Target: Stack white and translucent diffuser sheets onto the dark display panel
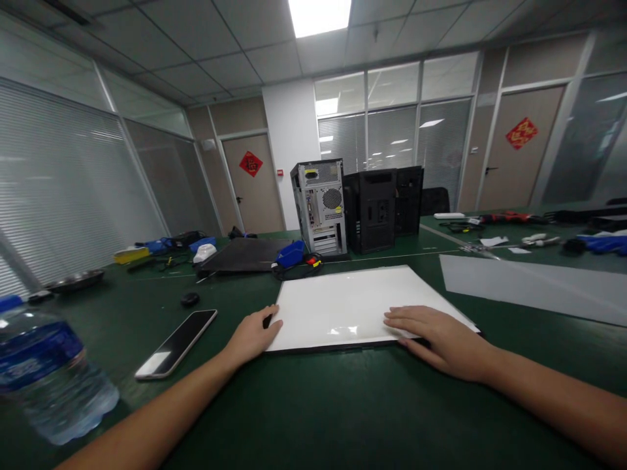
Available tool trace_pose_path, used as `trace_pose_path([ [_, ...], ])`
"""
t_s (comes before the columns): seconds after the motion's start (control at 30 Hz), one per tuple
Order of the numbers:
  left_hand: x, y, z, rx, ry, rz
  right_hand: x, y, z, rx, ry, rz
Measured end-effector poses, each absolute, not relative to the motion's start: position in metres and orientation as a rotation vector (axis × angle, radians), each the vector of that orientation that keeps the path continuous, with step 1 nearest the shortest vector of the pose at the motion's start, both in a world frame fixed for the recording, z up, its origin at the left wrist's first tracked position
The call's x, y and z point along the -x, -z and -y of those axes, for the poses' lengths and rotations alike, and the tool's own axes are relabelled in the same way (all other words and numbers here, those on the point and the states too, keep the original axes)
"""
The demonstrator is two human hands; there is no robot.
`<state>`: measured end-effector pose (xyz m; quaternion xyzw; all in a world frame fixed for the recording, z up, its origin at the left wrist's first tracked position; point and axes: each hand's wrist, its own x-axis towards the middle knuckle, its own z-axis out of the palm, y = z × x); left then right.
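Note:
A glossy white rectangular panel with a thin dark edge lies flat on the green table in front of me. It looks like the backlight sheet of a screen, though I cannot tell for sure. My left hand is at its left edge, fingers along the side and thumb on the near left corner, gripping it. Stretched out and mostly flat, the fingers of my right hand rest on the near right part of the surface. The right thumb points toward the near edge.
A phone and a water bottle are on the left. Behind the panel stand a grey computer case, black cases and a dark flat panel. A translucent sheet lies right; cables and tools are scattered on the table.

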<state>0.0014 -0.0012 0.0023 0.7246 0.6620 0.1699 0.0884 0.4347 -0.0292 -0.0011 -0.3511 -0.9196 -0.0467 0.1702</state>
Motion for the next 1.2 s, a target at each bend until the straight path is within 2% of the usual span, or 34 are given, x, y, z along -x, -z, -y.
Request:
trace_pose_path([
  [0.2,-0.001,0.001,0.000,-2.214,-0.486,-1.945,-0.447,0.006,0.011,1.512,0.291,2.308],
  [0.37,0.002,0.005,-0.001,-2.391,-0.388,-1.901,-0.470,0.005,-0.004,1.956,0.144,2.159],
  [0.83,-0.007,-0.006,0.007,-2.370,-0.393,-1.933,-0.455,-0.010,0.011,2.101,0.160,2.222],
  [1.2,-0.005,-0.005,0.007,-2.403,-0.360,-1.909,-0.452,-0.014,0.017,2.056,0.214,2.274],
])
